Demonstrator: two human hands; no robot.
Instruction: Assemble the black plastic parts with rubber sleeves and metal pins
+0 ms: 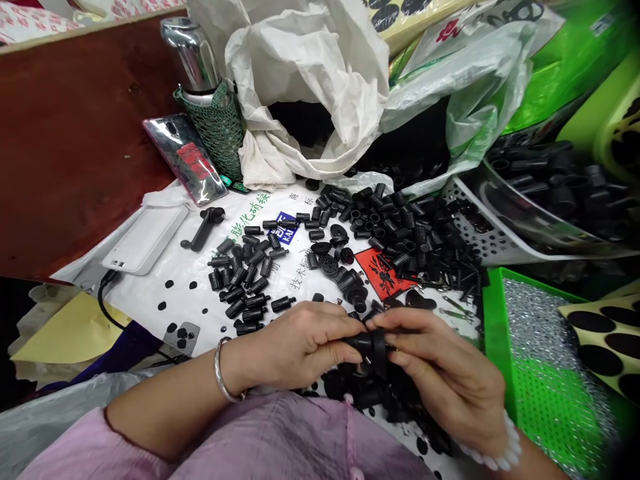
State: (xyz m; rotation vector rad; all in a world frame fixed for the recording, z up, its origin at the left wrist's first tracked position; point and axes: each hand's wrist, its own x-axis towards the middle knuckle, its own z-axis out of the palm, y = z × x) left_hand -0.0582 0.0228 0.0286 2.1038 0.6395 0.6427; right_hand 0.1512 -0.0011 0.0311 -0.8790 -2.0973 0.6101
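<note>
Between my two hands is a black plastic part, a short cylinder with a wider flange at its right end. Thumb and fingers of my left hand pinch its left side. My right hand grips the flanged end, and its fingertips hide part of it. Just beyond my left hand lies a cluster of small black knobs with thin stems. Short black tubes form a heap past my right hand. Loose black round pieces sit between the two groups, and more dark parts lie under my hands.
A green tray of small shiny metal pieces stands at the right, below a white perforated basket. Open white sacks rise at the back. A phone, a covered flask and a white power bank are at the left.
</note>
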